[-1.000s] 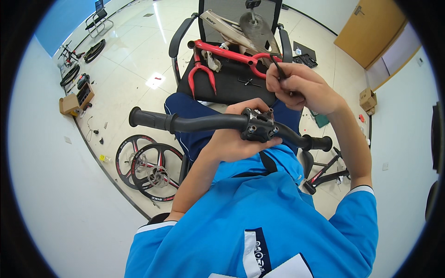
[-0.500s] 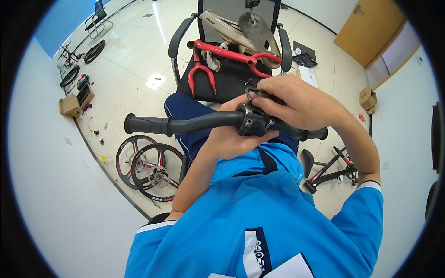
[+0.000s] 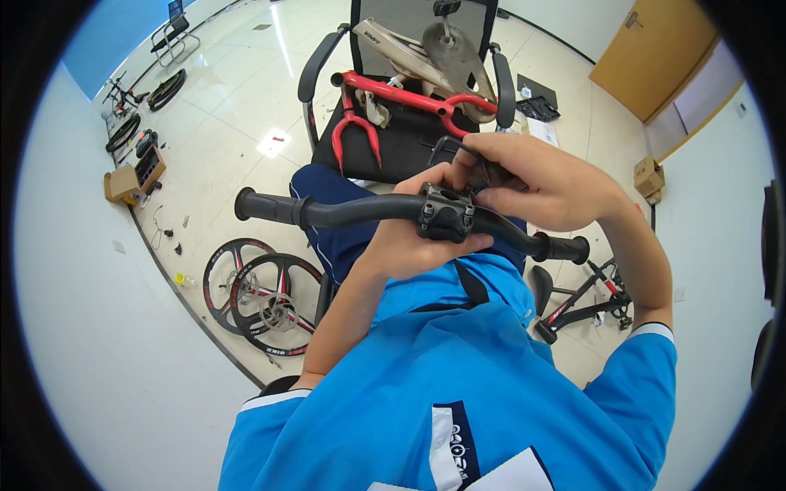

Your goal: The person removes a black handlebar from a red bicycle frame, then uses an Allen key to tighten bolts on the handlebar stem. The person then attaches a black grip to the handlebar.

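A black bicycle handlebar (image 3: pixel 360 210) with rubber grips at both ends lies across my lap, its right end lower than its left. At its middle sits a black stem clamp (image 3: pixel 444 214) with bolts showing on its face. My left hand (image 3: pixel 407 250) is closed around the stem from beneath, with the fingers partly hidden behind the bar. Just above the clamp's right side, my right hand (image 3: pixel 544 184) pinches a black L-shaped hex key (image 3: pixel 446 145). The key's lower end is hidden by my fingers, so I cannot tell whether it sits in a bolt.
In front of me stands an office chair (image 3: pixel 306 78) bearing a red bicycle frame (image 3: pixel 393 90), a red fork (image 3: pixel 354 123) and a beige frame part (image 3: pixel 401 53). Two wheels (image 3: pixel 278 260) rest at the left; a black frame (image 3: pixel 573 307) lies at the right. Cardboard boxes (image 3: pixel 124 184) line the left wall.
The handlebar has turned a little clockwise, its left end shifting right and its right end dropping. My right hand has moved slightly right, and the hex key has swung upward.
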{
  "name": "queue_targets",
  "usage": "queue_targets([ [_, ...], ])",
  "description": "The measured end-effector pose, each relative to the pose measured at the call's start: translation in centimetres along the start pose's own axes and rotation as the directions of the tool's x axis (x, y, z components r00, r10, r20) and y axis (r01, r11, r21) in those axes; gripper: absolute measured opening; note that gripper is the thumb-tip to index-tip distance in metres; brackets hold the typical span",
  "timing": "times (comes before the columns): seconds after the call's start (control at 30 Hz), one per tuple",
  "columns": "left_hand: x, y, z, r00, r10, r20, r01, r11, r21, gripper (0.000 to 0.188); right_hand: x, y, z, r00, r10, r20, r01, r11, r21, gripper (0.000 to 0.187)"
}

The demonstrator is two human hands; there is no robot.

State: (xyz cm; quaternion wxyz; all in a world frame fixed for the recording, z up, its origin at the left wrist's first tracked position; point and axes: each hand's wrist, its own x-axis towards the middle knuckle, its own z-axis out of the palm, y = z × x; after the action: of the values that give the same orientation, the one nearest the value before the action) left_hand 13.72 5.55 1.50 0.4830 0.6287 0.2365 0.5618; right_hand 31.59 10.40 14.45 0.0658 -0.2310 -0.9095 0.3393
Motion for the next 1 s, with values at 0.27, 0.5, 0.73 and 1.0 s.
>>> queue_targets([
  [0.27,0.0,0.5,0.1,0.998,0.057,0.012,-0.058,0.993,0.106,0.044,0.4,0.9,0.7,0.981,0.081,-0.176,-0.082,0.997,-0.001,0.035],
  [0.5,-0.4,-0.3,-0.4,0.999,0.033,0.006,-0.034,0.995,0.097,0.047,0.7,0.8,1.1,0.999,0.019,-0.051,-0.022,0.997,-0.074,0.027],
  [0.73,0.1,0.5,0.2,0.996,0.08,0.039,-0.083,0.991,0.109,0.048,0.5,0.5,0.7,1.0,0.011,0.004,-0.011,0.994,-0.106,0.023],
  [1.0,-0.4,-0.3,0.1,0.999,0.046,-0.014,-0.045,0.996,0.082,0.047,0.7,1.2,0.6,0.998,0.056,0.014,-0.054,0.994,-0.098,0.033],
])
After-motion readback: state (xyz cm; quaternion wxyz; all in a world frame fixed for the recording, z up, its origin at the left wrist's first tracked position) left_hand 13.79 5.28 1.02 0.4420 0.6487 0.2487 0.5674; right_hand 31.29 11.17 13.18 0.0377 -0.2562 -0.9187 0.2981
